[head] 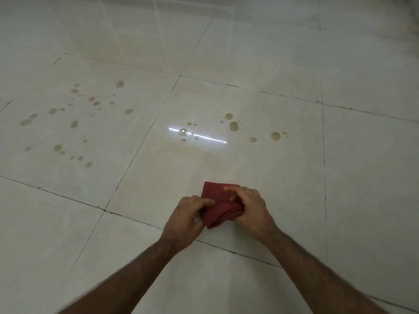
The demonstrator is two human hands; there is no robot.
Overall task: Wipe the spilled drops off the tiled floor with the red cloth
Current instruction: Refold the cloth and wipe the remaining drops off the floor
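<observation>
Folded red woven cloth (219, 206) at six o'clock of the view, low on the pale glossy tiled floor (294, 177), gripped from both sides. Left hand (187, 217) at the cloth's nine o'clock edge, fingers curled and pinching the fabric, thumb on top. Right hand (250, 206) at its three o'clock edge, fingers bent round the folded layers, forefinger laid across the upper face. Brownish spilled drops (233, 126) scattered at twelve to one o'clock of the cloth, well apart from it; more of them at ten o'clock on the neighbouring tile. Narrow bright streak of reflected light (213, 138) at twelve o'clock, crossing a few shining beads. Dark grout lines (140, 141) between the tiles.
</observation>
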